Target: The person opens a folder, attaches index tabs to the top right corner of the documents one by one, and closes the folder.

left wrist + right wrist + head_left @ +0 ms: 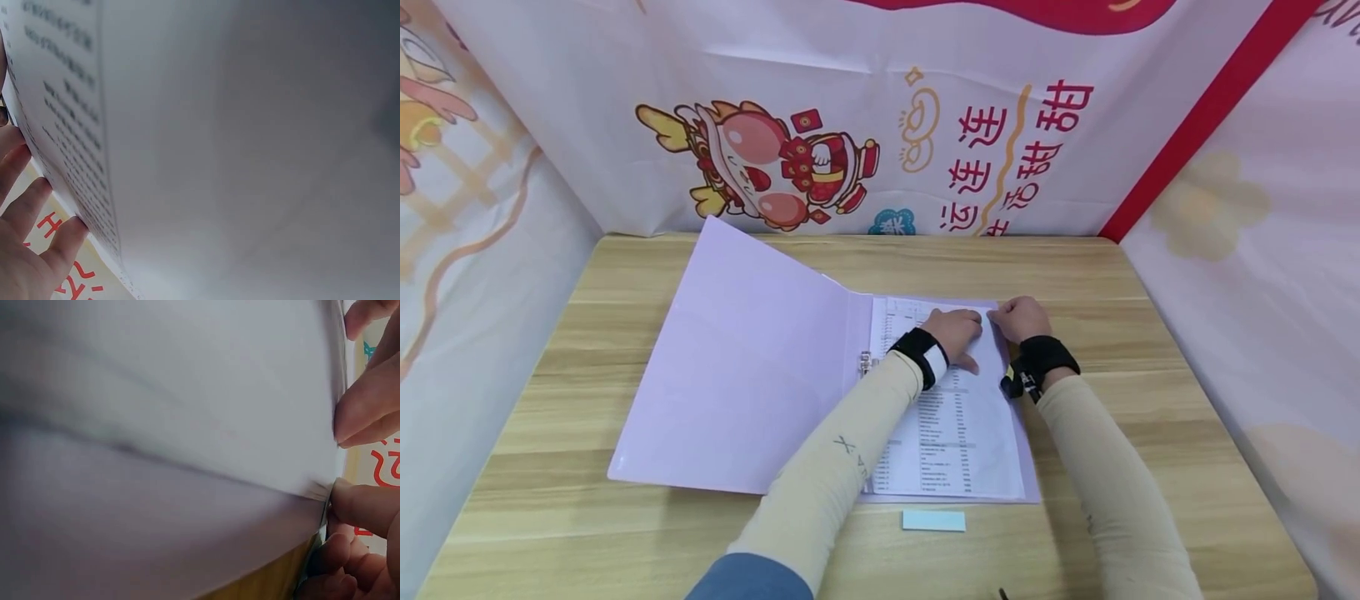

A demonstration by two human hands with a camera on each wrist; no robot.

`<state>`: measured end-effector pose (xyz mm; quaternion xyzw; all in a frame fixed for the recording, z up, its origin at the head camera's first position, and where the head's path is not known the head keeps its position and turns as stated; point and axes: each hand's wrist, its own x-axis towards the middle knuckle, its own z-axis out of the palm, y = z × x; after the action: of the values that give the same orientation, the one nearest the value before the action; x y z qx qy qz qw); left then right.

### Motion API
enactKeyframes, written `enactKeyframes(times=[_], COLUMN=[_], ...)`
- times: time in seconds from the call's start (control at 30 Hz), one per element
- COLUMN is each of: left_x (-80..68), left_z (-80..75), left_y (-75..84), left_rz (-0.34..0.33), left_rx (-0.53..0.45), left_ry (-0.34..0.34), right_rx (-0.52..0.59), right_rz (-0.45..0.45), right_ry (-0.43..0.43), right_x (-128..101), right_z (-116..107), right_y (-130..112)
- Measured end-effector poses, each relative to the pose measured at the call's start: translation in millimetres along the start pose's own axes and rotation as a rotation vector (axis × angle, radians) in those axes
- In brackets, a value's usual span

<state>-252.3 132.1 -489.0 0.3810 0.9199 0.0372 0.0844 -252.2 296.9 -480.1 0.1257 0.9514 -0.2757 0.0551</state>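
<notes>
A light purple ring binder (752, 350) lies open on the table. Printed sheets (992, 433) lie over its right side, beside the metal clip (865, 363) at the spine. My left hand (957, 333) rests on the upper part of the sheets with its fingers spread. In the left wrist view, its fingertips (78, 228) touch the paper. At the top right corner, my right hand (1021, 318) pinches the sheets, thumb on top. Its other fingers curl at the binder's edge in the right wrist view, partly hidden there.
A small light blue strip (933, 521) lies just in front of the binder. The tip of a dark thin object (1003, 594) shows at the bottom of the head view. Printed cloth walls (850, 67) enclose the wooden table (550, 400) at the back and sides.
</notes>
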Motion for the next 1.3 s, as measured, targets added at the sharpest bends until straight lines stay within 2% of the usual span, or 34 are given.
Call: enactKeyframes(times=[0.23, 0.5, 0.8, 0.97, 1.3], left_x=[-1.2, -1.0, 2.5, -1.7, -7.8], left_z=[-0.1, -5.2, -5.5, -6.4, -17.3], left_y=[-1.3, 0.1, 1.1, 2.5, 9.5], left_rz=[-0.02, -0.045, -0.02, -0.004, -0.046], left_rx=[0.039, 0.079, 0.049, 0.057, 0.08], left_ry=[-0.024, -0.109, -0.074, -0.053, -0.115], right_rx=[-0.004, 0.0, -0.013, -0.006, 0.002], right_rz=[-0.037, -0.023, 0.008, 0.049, 0.03], right_ry=[0.015, -0.06, -0.031, -0.008, -0.093], right_x=[-1.5, -0.6, 0.2, 1.8, -1.7], right_z=[-0.2, -2.7, -2.7, -0.7, -7.2], right_y=[-0.8, 2.0, 1.5, 0.0, 1.3])
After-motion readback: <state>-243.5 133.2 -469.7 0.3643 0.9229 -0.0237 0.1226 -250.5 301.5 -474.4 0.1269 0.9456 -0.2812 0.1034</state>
